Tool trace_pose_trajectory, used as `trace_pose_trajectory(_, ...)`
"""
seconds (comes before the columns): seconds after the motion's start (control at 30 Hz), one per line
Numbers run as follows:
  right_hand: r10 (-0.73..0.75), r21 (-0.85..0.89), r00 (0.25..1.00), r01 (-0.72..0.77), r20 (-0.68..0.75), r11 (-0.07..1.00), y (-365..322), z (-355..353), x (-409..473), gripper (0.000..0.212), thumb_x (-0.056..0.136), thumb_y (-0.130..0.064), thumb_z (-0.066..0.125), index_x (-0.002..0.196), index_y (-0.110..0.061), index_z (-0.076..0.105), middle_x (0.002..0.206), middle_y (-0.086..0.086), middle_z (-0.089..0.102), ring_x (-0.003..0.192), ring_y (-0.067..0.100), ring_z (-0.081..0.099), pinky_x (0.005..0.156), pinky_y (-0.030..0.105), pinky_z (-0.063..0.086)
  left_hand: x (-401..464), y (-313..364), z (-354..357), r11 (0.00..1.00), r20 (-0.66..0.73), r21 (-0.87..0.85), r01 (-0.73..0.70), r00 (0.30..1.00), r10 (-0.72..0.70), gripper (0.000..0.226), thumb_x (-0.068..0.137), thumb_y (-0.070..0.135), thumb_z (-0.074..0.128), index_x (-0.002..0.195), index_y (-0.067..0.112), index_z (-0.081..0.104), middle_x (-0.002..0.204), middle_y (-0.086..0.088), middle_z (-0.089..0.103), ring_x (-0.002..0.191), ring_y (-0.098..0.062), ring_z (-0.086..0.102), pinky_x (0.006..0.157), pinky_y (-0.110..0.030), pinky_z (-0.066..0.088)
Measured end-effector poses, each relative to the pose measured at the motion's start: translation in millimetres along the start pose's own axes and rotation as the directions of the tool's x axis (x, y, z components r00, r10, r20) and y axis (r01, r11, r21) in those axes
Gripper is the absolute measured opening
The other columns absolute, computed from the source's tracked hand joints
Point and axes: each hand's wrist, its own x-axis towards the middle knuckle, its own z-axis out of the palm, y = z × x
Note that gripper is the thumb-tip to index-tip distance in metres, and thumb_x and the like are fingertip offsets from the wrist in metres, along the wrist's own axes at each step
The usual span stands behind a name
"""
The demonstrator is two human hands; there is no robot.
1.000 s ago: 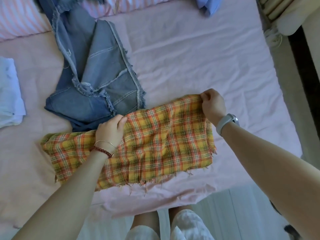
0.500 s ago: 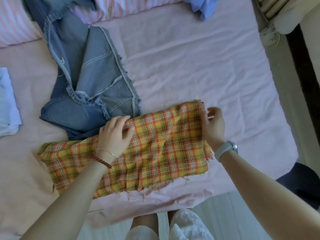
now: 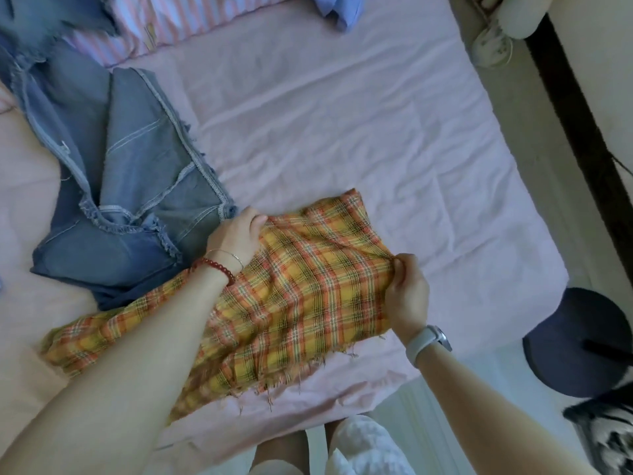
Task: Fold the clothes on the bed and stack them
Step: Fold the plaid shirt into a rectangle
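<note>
Hands (image 3: pixel 407 293) on plaid cloth (image 3: pixel 308 289)

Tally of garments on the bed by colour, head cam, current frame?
Yellow-orange plaid: 1, plaid cloth, held by left hand and right hand
Blue denim: 1, denim garment
Light blue: 1, light blue garment, partly out of frame
Total: 3

The right hand (image 3: pixel 407 296) is now pinching the plaid cloth (image 3: pixel 308 296) lower on its right edge, having let go of the far corner. Cloth is bunching toward that pinch, while the left hand (image 3: pixel 236 234) is shifting farther up its top edge.
</note>
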Motion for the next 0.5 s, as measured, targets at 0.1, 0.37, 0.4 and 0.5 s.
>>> trace_pose_trajectory(0.1, 0.100, -0.081, 0.994, -0.097, 0.041, 0.992, 8.3, -2.3, 14.4, 0.023, 0.098, -0.017, 0.039, 0.103, -0.005, 0.058, 0.103, 0.015, 0.058, 0.086, 0.031, 0.052, 0.066, 0.028, 0.031, 1.5, 4.8, -7.8, 0.999, -0.039, -0.042, 0.005, 0.999, -0.007, 0.027, 0.100, 0.024, 0.032, 0.109, 0.010, 0.054, 0.106, -0.016, 0.065, 0.092, -0.036, 0.060, 0.068, -0.038, 0.045)
trace_pose_trajectory(0.37, -0.375, -0.211, 0.927, 0.368, 0.009, 0.906, -13.7, -12.3, -4.1, 0.034, 0.090, -0.012, 0.046, 0.122, -0.002, 0.055, 0.120, 0.017, 0.055, 0.112, 0.034, 0.051, 0.097, 0.046, 0.036, -96.9, 17.0, 7.5, 1.000, -0.328, -0.007, -0.008, 0.945, 0.005, 0.044, 0.093, 0.031, 0.038, 0.133, 0.013, 0.046, 0.139, -0.013, 0.044, 0.127, -0.031, 0.041, 0.102, -0.053, 0.031)
trace_pose_trajectory(0.4, -0.516, -0.253, 0.854, 0.514, 0.061, 0.820, -22.4, -8.4, -6.1, 0.037, 0.087, -0.012, 0.044, 0.120, -0.004, 0.057, 0.119, 0.016, 0.057, 0.113, 0.035, 0.051, 0.099, 0.048, 0.033, -112.0, 11.1, 13.8, 0.999, -0.320, 0.008, 0.046, 0.947, -0.041, 0.048, 0.092, 0.033, 0.035, 0.135, 0.013, 0.045, 0.142, -0.014, 0.041, 0.129, -0.033, 0.037, 0.104, -0.055, 0.028)
trace_pose_trajectory(0.5, -0.671, -0.292, 0.645, 0.764, 0.367, 0.575, -48.8, 14.3, -4.7, 0.045, 0.088, -0.023, 0.037, 0.128, -0.012, 0.054, 0.134, 0.014, 0.051, 0.129, 0.033, 0.043, 0.109, 0.057, 0.021, -137.5, -7.5, 27.9, 0.979, -0.239, 0.076, 0.190, 0.957, -0.167, 0.057, 0.088, 0.040, 0.031, 0.138, 0.015, 0.043, 0.147, -0.016, 0.033, 0.136, -0.037, 0.027, 0.106, -0.064, 0.017)
